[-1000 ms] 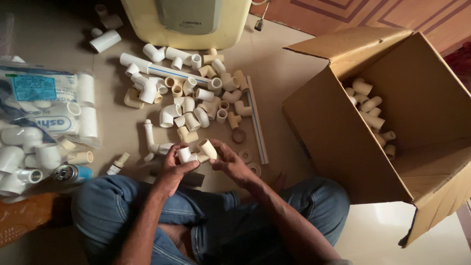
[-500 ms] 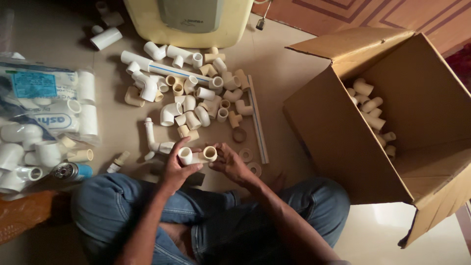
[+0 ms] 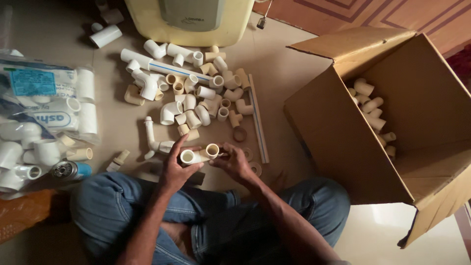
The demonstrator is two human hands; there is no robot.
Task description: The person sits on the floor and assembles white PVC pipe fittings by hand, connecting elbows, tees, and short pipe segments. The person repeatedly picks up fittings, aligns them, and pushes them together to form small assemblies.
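Observation:
I sit cross-legged on the floor. My left hand (image 3: 175, 167) grips a white pipe fitting (image 3: 189, 156), its round mouth facing up. My right hand (image 3: 234, 162) holds a cream pipe fitting (image 3: 212, 150) pressed against the white one, so the two pieces touch between my hands. Just beyond my hands lies a heap of loose white and cream pipe fittings (image 3: 196, 93) with a long white pipe (image 3: 164, 68) among them.
An open cardboard box (image 3: 343, 142) with several fittings inside stands at the right. Plastic bags of larger white fittings (image 3: 44, 118) lie at the left, next to a small blue can (image 3: 68, 170). A cream appliance (image 3: 191, 22) stands at the top. A thin stick (image 3: 258, 118) lies by the heap.
My hands have turned the two fittings and brought them together; their open mouths now face up. My hands stay in the same spot over my lap.

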